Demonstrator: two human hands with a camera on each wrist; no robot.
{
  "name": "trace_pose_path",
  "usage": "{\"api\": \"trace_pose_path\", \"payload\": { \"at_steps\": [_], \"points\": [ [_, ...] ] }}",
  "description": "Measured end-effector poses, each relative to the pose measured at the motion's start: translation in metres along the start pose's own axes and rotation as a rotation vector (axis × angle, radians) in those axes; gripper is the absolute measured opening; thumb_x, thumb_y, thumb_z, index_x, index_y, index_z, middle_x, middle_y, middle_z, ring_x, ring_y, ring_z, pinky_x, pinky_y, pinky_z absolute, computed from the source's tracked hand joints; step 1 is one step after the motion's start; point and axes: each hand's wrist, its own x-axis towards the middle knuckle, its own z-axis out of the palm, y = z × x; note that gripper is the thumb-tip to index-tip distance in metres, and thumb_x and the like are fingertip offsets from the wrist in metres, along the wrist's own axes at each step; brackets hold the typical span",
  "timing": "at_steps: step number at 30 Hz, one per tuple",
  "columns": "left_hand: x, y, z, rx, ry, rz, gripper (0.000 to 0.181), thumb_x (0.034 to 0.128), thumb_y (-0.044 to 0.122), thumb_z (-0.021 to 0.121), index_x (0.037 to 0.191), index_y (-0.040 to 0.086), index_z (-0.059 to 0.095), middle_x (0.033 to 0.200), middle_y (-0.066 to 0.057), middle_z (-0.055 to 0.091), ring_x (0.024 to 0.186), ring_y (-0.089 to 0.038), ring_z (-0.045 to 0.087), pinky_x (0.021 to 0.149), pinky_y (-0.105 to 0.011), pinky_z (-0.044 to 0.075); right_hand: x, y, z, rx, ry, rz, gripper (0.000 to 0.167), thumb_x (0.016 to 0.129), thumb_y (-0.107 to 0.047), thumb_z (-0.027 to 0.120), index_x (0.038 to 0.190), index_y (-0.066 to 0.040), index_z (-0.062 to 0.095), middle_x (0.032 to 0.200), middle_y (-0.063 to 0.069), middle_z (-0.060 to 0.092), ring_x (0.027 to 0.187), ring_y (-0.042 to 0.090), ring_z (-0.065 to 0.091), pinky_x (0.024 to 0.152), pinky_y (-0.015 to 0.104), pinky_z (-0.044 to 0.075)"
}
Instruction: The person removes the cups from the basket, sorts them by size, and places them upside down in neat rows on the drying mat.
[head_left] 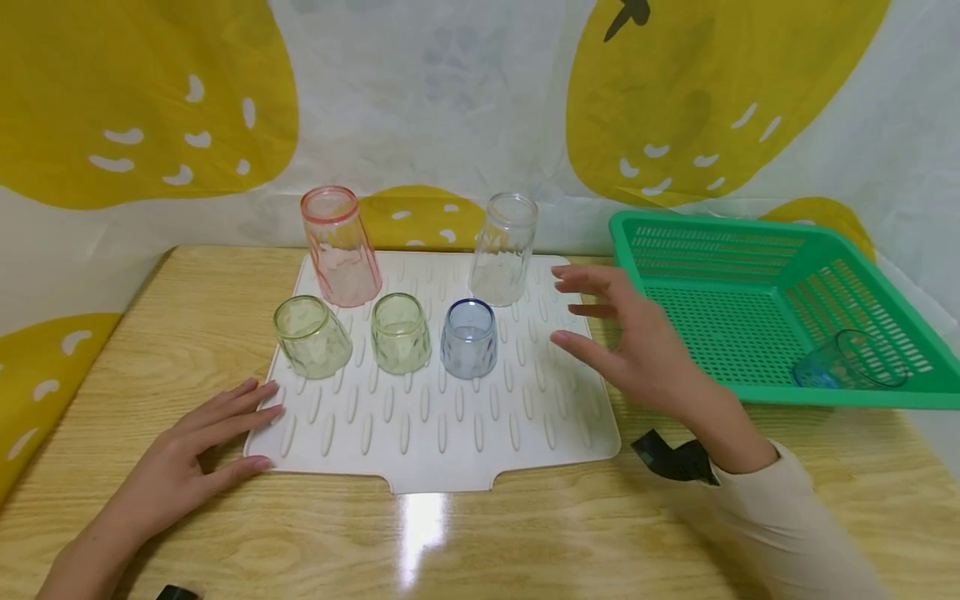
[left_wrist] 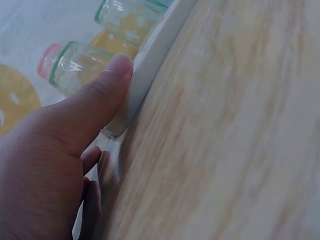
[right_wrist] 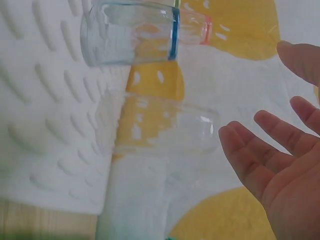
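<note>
On a white ribbed drying mat (head_left: 442, 425) stand several glasses. A tall pink-rimmed glass (head_left: 343, 258) and a tall clear glass (head_left: 504, 258) are at the back. In front of them are a green glass (head_left: 313, 342) at the left, another green glass (head_left: 401, 337), and a short blue glass (head_left: 469, 342). My left hand (head_left: 187, 446) touches the mat's left edge with spread fingers; its thumb lies along the mat's side in the left wrist view. My right hand (head_left: 645, 350) hovers over the mat's right side, fingers apart and holding nothing, nearest the clear glass.
A green plastic basket (head_left: 750, 392) stands at the right, with a blue-tinted glass (head_left: 843, 362) lying inside. The mat lies on a wooden table (head_left: 337, 542). Behind it hangs a white cloth with yellow shapes (head_left: 427, 100). A black strap (head_left: 675, 460) hangs at my right wrist.
</note>
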Motion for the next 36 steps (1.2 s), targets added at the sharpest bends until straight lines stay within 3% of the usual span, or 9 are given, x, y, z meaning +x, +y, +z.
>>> {"api": "trace_pose_path", "payload": {
  "at_steps": [7, 14, 21, 29, 36],
  "points": [
    [0.002, -0.001, 0.001, 0.007, -0.003, 0.010, 0.065, 0.0674, 0.015, 0.086, 0.128, 0.019, 0.064, 0.142, -0.002, 0.049, 0.137, -0.017, 0.032, 0.107, -0.014, 0.016, -0.016, 0.003, -0.029, -0.118, 0.048, -0.027, 0.073, 0.070, 0.012, 0.078, 0.133, -0.002, 0.044, 0.134, 0.006, 0.052, 0.116, 0.008, 0.052, 0.087, 0.022, 0.048],
    [0.000, -0.001, 0.000, -0.004, 0.010, 0.015, 0.066, 0.0657, 0.014, 0.087, 0.127, 0.019, 0.064, 0.141, -0.003, 0.050, 0.137, -0.017, 0.033, 0.107, -0.014, 0.017, -0.030, 0.018, -0.055, -0.180, 0.059, 0.009, 0.075, 0.073, 0.015, 0.074, 0.138, -0.002, 0.040, 0.135, 0.008, 0.051, 0.116, 0.005, 0.053, 0.088, 0.018, 0.046],
    [0.001, 0.000, -0.001, -0.003, 0.003, 0.017, 0.065, 0.0663, 0.015, 0.087, 0.127, 0.019, 0.064, 0.141, -0.003, 0.050, 0.137, -0.015, 0.032, 0.108, -0.014, 0.016, -0.046, 0.033, -0.076, -0.249, 0.103, 0.085, 0.076, 0.074, 0.017, 0.073, 0.139, -0.004, 0.041, 0.133, 0.005, 0.053, 0.111, -0.003, 0.054, 0.087, 0.012, 0.043],
    [0.002, 0.000, -0.001, 0.003, 0.006, 0.025, 0.065, 0.0662, 0.015, 0.087, 0.127, 0.018, 0.065, 0.141, -0.003, 0.050, 0.137, -0.016, 0.032, 0.108, -0.015, 0.016, -0.071, 0.045, -0.103, -0.325, 0.137, 0.248, 0.069, 0.083, 0.006, 0.071, 0.142, -0.013, 0.041, 0.136, -0.003, 0.050, 0.115, -0.010, 0.046, 0.086, 0.005, 0.036],
    [0.001, -0.001, -0.001, 0.005, 0.001, 0.015, 0.065, 0.0664, 0.015, 0.087, 0.127, 0.019, 0.064, 0.141, -0.003, 0.050, 0.137, -0.015, 0.032, 0.107, -0.014, 0.016, -0.092, 0.068, -0.127, -0.257, 0.139, 0.377, 0.055, 0.092, -0.001, 0.061, 0.142, -0.012, 0.040, 0.137, -0.002, 0.048, 0.115, -0.008, 0.045, 0.087, 0.003, 0.034]
  ]
}}
